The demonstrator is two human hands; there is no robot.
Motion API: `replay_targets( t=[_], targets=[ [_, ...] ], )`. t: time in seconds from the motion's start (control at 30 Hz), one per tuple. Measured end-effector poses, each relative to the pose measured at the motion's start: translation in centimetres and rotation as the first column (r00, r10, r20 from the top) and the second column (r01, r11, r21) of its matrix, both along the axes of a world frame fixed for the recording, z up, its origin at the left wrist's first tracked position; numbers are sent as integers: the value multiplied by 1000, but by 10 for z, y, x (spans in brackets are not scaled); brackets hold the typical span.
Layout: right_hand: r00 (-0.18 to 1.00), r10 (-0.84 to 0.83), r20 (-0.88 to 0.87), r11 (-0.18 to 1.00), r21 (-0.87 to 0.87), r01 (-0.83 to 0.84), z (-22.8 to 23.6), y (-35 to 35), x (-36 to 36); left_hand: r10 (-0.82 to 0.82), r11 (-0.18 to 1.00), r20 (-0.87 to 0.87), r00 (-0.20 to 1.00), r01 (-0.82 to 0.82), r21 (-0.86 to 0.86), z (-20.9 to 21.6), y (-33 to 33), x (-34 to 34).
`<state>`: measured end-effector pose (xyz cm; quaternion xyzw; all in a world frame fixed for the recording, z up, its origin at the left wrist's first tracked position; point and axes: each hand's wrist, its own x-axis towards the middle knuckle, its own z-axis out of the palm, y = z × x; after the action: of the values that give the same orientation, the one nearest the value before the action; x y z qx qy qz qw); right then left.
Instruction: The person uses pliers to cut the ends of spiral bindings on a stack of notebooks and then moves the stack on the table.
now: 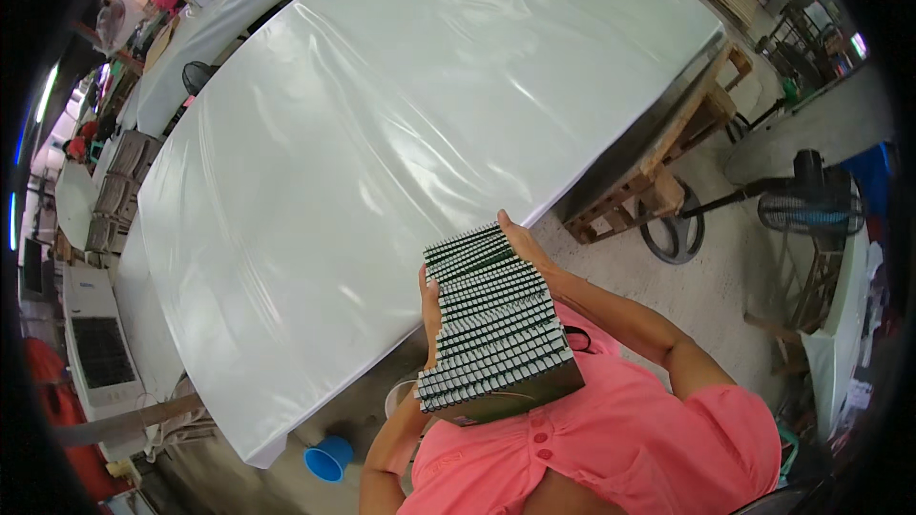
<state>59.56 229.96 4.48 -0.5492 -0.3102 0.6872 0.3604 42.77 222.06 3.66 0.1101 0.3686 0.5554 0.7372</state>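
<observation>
A thick stack of spiral-bound notebooks (496, 315), their dark wire bindings facing up and the lowest cover dark green, rests against my chest. My left hand (429, 300) is closed on the stack's left side, its fingers partly hidden behind the notebooks. At the far right corner of the stack, my right hand (517, 240) grips it, with the fingers mostly out of sight beneath. Just beyond the stack lies the edge of a big table (382, 133) covered in shiny white plastic sheeting.
A wooden pallet-like frame (658, 167) stands by the table's right edge. Farther right is a black pedestal fan (806, 205) with its round base on the floor. A blue bucket (328, 459) sits below the table at lower left, and a white air cooler (100, 348) is at far left.
</observation>
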Motion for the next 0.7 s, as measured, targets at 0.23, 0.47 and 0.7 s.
replay_targets(
  t=[0.23,0.47,0.7],
  targets=[
    [990,143,3,989,-48,-143,-29,84,29,33,997,-17,999,-34,-75,-30,66,27],
    [990,110,-92,991,-62,-116,-75,120,34,29,988,-42,999,-35,-150,-51,94,34],
    [990,118,-76,989,-82,-124,-90,136,32,-8,979,-93,996,-11,-204,-86,108,32]
  ],
)
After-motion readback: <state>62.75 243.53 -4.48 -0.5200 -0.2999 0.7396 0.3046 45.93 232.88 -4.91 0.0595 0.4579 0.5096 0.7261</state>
